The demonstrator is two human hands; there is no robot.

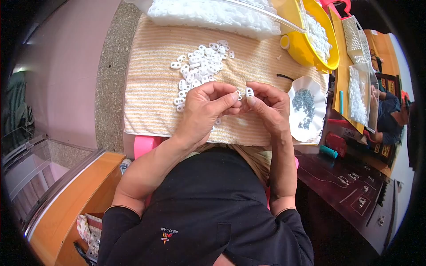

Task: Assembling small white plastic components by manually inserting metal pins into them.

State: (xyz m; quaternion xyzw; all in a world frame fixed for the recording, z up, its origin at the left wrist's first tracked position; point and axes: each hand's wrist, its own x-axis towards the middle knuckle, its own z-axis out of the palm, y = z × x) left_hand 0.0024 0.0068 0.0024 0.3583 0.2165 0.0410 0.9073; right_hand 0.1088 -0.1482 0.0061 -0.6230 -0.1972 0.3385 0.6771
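Note:
Over the striped towel my two hands meet, fingertips close together. My left hand (202,106) pinches a small white plastic piece (239,95), mostly covered by the thumb and fingers. Between the thumb and forefinger of my right hand (271,105) stands a white oval two-hole plastic piece (249,91), its holes facing me. The two pieces are side by side; whether they touch, I cannot tell. Beyond my left hand lies a loose pile of similar white two-hole pieces (202,66), some hidden behind that hand. Right of my right hand, small dark metal parts (303,106) lie on a white fluted paper dish (316,122).
A clear bin (248,5) full of white pieces stands at the far edge of the striped towel (151,57). Beside it, a yellow basin (333,55) holds more. A thin black tool (285,76) lies near the dish. Another person (390,117) sits at right by a tray (369,104).

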